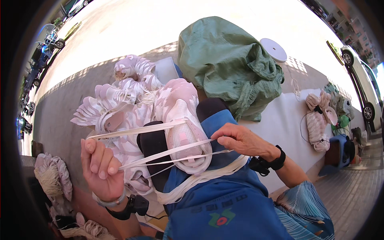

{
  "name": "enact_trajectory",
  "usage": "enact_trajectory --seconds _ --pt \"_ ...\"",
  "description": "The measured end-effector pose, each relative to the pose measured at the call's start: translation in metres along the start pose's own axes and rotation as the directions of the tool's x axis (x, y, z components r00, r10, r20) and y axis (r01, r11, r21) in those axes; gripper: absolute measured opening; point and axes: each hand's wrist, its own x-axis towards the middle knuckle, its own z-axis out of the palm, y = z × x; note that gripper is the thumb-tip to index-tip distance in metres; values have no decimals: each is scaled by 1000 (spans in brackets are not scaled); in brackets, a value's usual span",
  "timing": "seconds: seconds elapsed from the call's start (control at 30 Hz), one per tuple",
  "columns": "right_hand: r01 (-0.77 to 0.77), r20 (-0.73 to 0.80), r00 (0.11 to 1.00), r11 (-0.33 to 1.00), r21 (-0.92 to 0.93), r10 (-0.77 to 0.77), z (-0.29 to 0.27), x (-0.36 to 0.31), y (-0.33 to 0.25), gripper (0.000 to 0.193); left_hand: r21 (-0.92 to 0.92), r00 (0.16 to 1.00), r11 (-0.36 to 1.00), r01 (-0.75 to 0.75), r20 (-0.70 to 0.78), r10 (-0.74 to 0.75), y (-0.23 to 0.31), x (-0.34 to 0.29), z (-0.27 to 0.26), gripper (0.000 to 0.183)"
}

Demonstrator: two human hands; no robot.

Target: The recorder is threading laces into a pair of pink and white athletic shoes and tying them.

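Observation:
A pink and white shoe upper point(185, 134) lies on my lap, over a blue apron point(226, 202). White flat shoelace point(150, 129) stretches between my hands and across the shoe upper. My left hand point(101, 168), to the left of it, has its fingers curled around strands of the lace. To the right, thumb and forefinger of my right hand point(242, 140) pinch the lace, which is pulled taut. Below the shoe upper, a loose bundle of white laces point(200, 184) hangs across my lap. Both wrists carry dark straps with small devices.
Several more shoe uppers point(120, 102) are heaped at my left. Ahead stands a large green sack point(224, 56) with a white round lid point(273, 50) beside it. A tied bundle of shoe parts point(318, 124) lies on the white sheet point(280, 148) at right, near a blue stool point(340, 150).

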Motion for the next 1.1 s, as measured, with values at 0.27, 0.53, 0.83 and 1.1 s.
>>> enact_trajectory --seconds 0.27,0.53,0.83,1.1 --pt "75 -164 980 973 -217 -112 -3 -3 -3 23 52 1000 999 -16 26 15 -4 1 1 40" --pt "272 7 962 959 -75 -272 -3 -1 -55 20 548 862 835 56 395 -317 -22 -26 16 39" --pt "49 71 996 998 -42 -46 45 30 -53 41 843 446 521 136 417 -792 -111 -51 16 34" --pt "-319 313 931 839 440 189 40 33 -46 21 834 355 506 222 414 -838 -117 -43 -8 26"
